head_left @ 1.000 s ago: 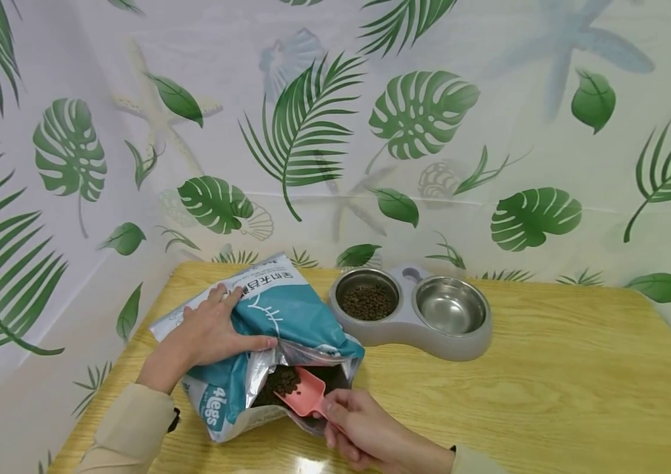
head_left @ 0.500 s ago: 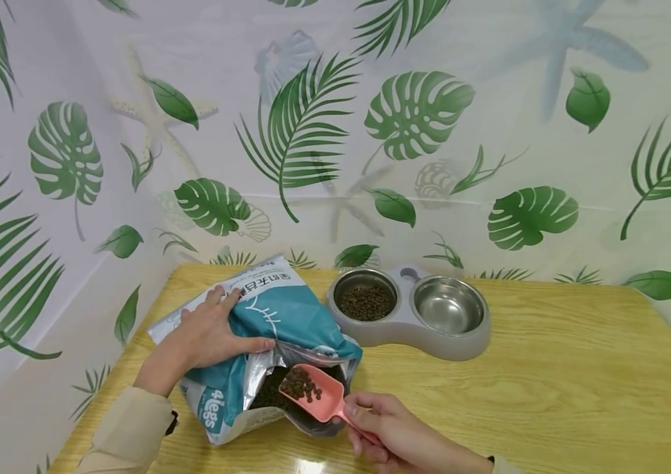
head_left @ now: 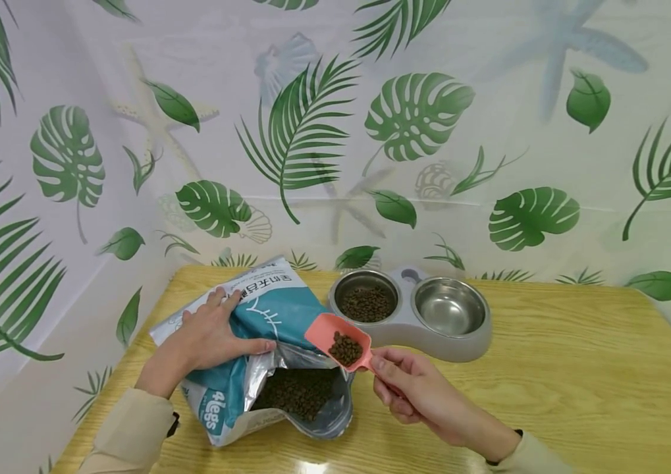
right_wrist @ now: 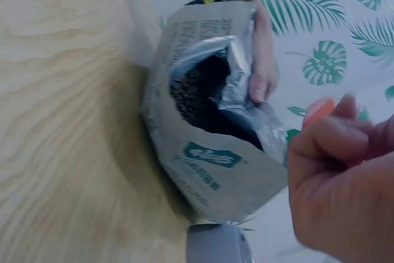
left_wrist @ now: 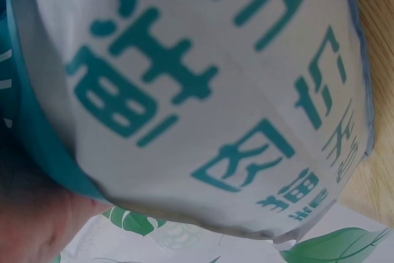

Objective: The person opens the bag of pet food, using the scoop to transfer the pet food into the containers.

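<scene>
A teal-and-white pet food bag (head_left: 288, 306) lies on the table, its foil mouth gaping and brown kibble (head_left: 296, 392) visible inside. My left hand (head_left: 207, 332) rests on top of it with fingers spread, the thumb stretched along beside the opening. In my right hand (head_left: 421, 392) I grip the handle of a pink scoop (head_left: 320, 329), which holds a small heap of kibble above the bag's right edge. The right wrist view shows the bag (right_wrist: 212, 173) from its mouth side, with only a bit of the scoop (right_wrist: 317, 112) behind my right hand (right_wrist: 345, 183).
Behind the scoop stands a grey double feeder (head_left: 397, 334) with two steel bowls. Kibble covers the bottom of the left bowl (head_left: 366, 304); the right bowl (head_left: 452, 306) shows bare metal. A leaf-patterned cloth (head_left: 335, 164) hangs behind the wooden table (head_left: 578, 368).
My right hand has drawn the scoop, carrying kibble, out of the bag's mouth and moved it up and to the right. The left hand and the bag have stayed in place.
</scene>
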`<move>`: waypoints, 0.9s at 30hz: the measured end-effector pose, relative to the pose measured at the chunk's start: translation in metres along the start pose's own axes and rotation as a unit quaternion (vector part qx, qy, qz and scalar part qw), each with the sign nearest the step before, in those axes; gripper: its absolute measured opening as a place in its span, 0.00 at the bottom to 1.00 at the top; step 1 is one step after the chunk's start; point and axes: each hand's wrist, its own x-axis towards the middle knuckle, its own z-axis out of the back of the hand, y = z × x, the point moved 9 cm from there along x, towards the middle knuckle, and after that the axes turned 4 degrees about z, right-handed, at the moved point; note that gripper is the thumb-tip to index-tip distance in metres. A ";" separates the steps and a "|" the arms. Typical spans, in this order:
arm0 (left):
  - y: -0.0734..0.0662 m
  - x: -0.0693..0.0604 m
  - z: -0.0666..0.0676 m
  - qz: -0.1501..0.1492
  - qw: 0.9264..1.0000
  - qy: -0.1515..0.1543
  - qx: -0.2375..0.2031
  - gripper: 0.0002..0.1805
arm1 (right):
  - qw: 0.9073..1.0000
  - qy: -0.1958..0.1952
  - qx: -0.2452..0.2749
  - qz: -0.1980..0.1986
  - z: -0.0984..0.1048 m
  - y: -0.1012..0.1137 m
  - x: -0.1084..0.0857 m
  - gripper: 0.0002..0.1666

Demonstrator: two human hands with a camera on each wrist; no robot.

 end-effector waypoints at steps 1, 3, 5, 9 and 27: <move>0.000 0.000 0.000 0.000 1.000 0.000 0.000 0.71 | 1.000 -0.020 -0.008 -0.003 0.005 0.002 0.001 0.20; 0.000 0.000 0.000 0.000 1.000 0.000 0.000 0.71 | 0.998 -0.060 -0.020 -0.007 0.017 0.007 0.004 0.19; 0.000 0.000 0.000 -0.001 1.000 0.000 -0.001 0.71 | 0.995 -0.092 -0.029 -0.005 0.029 0.013 0.006 0.19; 0.000 0.000 0.000 -0.002 1.000 0.000 0.001 0.71 | 0.985 -0.158 -0.068 0.001 0.053 0.020 0.010 0.18; 0.001 0.000 0.000 -0.001 1.000 -0.002 -0.002 0.71 | 0.815 -0.296 -0.492 0.078 0.108 0.046 0.045 0.13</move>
